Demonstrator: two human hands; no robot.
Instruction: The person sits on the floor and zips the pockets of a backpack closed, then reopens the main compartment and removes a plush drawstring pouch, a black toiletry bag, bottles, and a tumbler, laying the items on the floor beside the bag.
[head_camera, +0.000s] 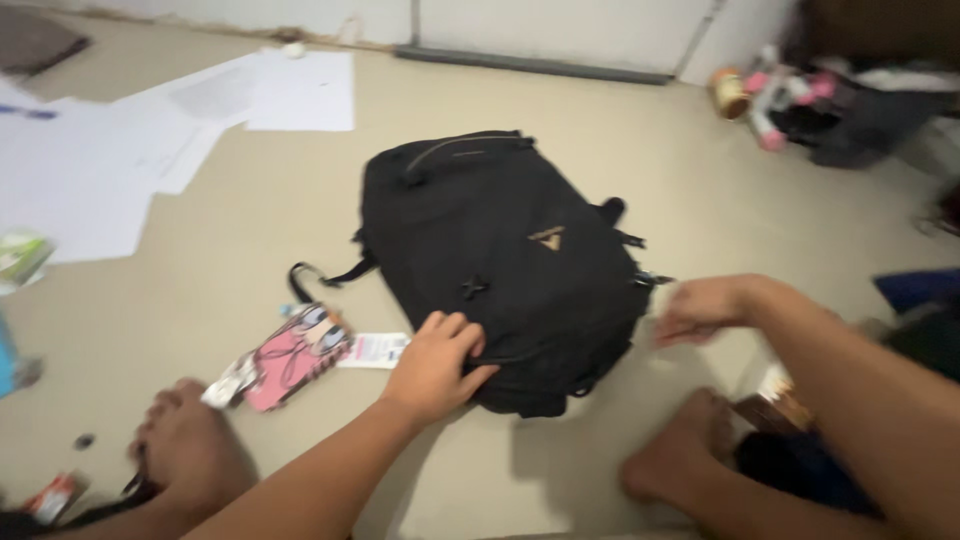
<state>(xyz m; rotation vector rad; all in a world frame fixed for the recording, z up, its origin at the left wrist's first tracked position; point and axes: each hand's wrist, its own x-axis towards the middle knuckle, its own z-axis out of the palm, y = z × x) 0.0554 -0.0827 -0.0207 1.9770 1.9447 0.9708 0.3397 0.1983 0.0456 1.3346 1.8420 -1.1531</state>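
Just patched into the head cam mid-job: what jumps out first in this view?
A black backpack lies flat on the beige floor at centre. The left hand presses on its near edge, and the right hand is at its right side, blurred. A pink cartoon pouch lies just left of the bag, with white papers spread at upper left.

black backpack (500, 260), zipped, flat on floor
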